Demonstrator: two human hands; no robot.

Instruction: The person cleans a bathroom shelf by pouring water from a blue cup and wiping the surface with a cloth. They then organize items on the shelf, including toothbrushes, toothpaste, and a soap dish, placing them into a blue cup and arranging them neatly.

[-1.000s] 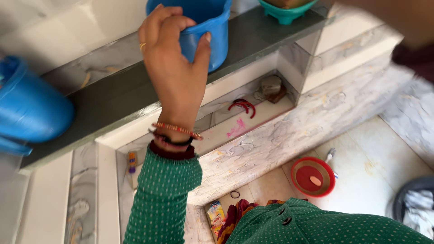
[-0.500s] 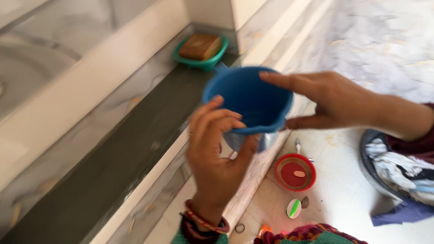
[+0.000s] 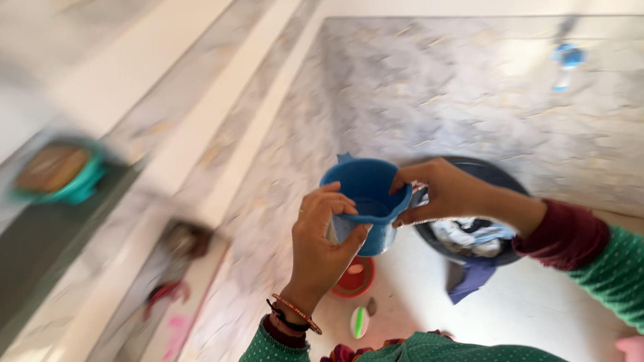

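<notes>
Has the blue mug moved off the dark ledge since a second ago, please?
Yes. The blue mug has left the ledge and is now held rightward, above the red lid on the floor.

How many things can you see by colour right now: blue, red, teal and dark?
Blue: 1, the mug held by the left hand and right hand
Red: 1, the round dish on the floor
Teal: 1, the soap tray on the ledge
Dark: 1, the laundry tub
Total: 4
</notes>
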